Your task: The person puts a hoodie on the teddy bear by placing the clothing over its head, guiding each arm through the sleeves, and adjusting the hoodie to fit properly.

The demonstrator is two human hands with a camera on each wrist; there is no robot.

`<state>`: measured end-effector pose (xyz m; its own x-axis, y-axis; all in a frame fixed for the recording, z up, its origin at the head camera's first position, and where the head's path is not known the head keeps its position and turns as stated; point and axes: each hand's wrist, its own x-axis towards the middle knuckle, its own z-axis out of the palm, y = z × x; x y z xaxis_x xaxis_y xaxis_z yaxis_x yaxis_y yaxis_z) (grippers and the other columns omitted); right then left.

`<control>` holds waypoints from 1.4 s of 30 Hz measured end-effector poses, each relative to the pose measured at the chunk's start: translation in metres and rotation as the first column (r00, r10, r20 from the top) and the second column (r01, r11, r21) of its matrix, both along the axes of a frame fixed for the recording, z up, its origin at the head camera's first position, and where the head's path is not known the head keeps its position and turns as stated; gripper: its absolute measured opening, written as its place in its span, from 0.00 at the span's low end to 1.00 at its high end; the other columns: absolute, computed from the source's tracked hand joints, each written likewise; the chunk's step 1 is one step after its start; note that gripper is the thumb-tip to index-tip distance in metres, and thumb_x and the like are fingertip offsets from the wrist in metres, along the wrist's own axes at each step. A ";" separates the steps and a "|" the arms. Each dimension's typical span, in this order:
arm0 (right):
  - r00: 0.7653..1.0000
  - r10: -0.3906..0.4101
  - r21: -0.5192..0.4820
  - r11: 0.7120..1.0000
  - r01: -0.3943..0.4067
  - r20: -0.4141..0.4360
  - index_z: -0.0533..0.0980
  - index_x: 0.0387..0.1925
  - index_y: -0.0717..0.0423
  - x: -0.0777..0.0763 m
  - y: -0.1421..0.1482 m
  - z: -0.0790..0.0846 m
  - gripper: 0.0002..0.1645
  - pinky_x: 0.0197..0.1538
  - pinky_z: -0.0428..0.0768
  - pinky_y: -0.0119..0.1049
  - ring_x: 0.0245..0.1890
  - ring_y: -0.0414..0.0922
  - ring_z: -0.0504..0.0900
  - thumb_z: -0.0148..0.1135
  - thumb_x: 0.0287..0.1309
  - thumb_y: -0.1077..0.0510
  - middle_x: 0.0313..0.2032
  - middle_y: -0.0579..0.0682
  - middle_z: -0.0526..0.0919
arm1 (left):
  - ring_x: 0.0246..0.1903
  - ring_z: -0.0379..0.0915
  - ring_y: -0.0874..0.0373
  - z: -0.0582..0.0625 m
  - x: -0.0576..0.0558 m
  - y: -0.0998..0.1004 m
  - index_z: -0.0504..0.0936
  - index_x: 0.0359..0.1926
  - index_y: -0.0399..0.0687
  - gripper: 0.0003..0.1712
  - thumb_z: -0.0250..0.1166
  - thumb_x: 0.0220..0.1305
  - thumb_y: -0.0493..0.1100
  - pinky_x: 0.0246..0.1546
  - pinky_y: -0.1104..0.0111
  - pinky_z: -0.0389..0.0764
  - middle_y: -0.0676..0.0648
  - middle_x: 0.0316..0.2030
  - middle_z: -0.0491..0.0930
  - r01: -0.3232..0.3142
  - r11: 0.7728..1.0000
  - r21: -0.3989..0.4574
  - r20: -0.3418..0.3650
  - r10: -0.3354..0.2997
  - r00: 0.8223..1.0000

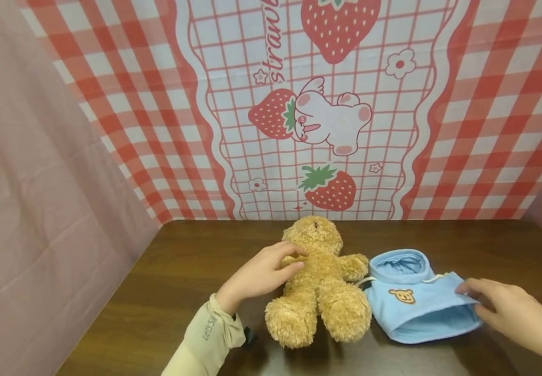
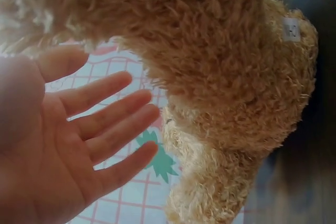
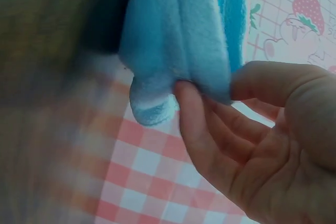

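Observation:
A fluffy golden-brown teddy bear [image 1: 315,271] lies on its back on the table, feet toward me. My left hand [image 1: 263,269] is at the bear's side in the head view, its fingertips over the chest and arm. The left wrist view shows that hand [image 2: 100,129] with fingers spread beside the fur. Right of the bear lies a small light blue hoodie [image 1: 416,308] with a bear-face patch [image 1: 401,296], its bottom opening facing me. My right hand [image 1: 510,308] pinches the hoodie's right edge; the right wrist view shows thumb and fingers on the blue fabric [image 3: 178,35].
The dark brown wooden table [image 1: 158,292] runs back to a red-and-white checked cloth [image 1: 148,104] with strawberry prints. A pink curtain [image 1: 40,183] hangs at the left. A white cord [image 1: 367,280] trails from the hoodie's neck toward the bear's arm.

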<state>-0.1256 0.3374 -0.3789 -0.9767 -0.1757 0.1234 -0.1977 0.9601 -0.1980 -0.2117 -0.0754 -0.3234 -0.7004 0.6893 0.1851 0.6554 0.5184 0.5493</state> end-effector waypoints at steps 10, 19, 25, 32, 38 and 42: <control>0.964 -0.038 -0.052 0.998 0.026 -0.262 0.78 0.35 0.54 0.000 -0.017 0.037 0.10 0.19 0.60 0.28 0.17 0.29 0.59 0.61 0.46 0.63 0.20 0.40 0.72 | 0.52 0.69 0.63 0.006 -0.001 0.008 0.74 0.54 0.52 0.18 0.49 0.67 0.51 0.52 0.70 0.70 0.54 0.50 0.75 0.068 0.986 -0.155 0.046 -0.062 0.997; 0.926 -0.104 -0.116 0.991 0.065 -0.363 0.78 0.34 0.58 -0.006 -0.034 0.073 0.09 0.16 0.57 0.29 0.14 0.31 0.58 0.55 0.54 0.58 0.14 0.41 0.67 | 0.46 0.70 0.64 0.017 -0.002 0.006 0.74 0.51 0.52 0.17 0.48 0.67 0.52 0.48 0.73 0.70 0.55 0.47 0.73 0.174 0.940 -0.293 0.076 -0.158 0.984; 0.879 -0.181 -0.196 0.975 0.102 -0.441 0.78 0.31 0.57 -0.015 -0.048 0.097 0.10 0.18 0.60 0.31 0.14 0.34 0.61 0.55 0.52 0.55 0.12 0.43 0.69 | 0.45 0.70 0.63 0.024 -0.003 0.008 0.74 0.51 0.51 0.19 0.49 0.66 0.53 0.49 0.73 0.70 0.54 0.46 0.73 0.194 0.912 -0.362 0.082 -0.176 0.981; 0.836 -0.294 -0.303 0.939 0.163 -0.464 0.78 0.33 0.61 -0.027 -0.060 0.114 0.15 0.19 0.61 0.33 0.15 0.42 0.66 0.53 0.52 0.54 0.15 0.53 0.75 | 0.51 0.70 0.63 0.027 -0.011 0.009 0.73 0.54 0.52 0.20 0.49 0.67 0.54 0.51 0.71 0.69 0.54 0.50 0.75 0.221 0.911 -0.348 0.169 -0.171 0.971; 0.787 -0.335 -0.372 0.917 0.145 -0.518 0.78 0.35 0.63 -0.035 -0.075 0.126 0.17 0.19 0.61 0.25 0.17 0.37 0.70 0.54 0.53 0.53 0.23 0.61 0.80 | 0.51 0.69 0.66 0.028 -0.020 0.006 0.73 0.54 0.56 0.20 0.46 0.67 0.56 0.52 0.71 0.69 0.57 0.51 0.74 0.222 0.922 -0.318 0.250 -0.145 0.957; 0.767 -0.357 -0.438 0.892 0.111 -0.533 0.79 0.37 0.61 -0.039 -0.087 0.135 0.17 0.23 0.61 0.22 0.18 0.20 0.61 0.54 0.53 0.52 0.26 0.61 0.81 | 0.49 0.69 0.67 0.032 -0.024 0.007 0.74 0.53 0.56 0.19 0.46 0.68 0.56 0.50 0.72 0.69 0.57 0.49 0.74 0.228 0.920 -0.319 0.252 -0.150 0.956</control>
<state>-0.1647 0.2508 -0.2437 -0.6906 0.2262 0.6869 -0.1700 0.8724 -0.4583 -0.2359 -0.0681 -0.2911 -0.5464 0.8061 -0.2273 0.6435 0.5777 0.5022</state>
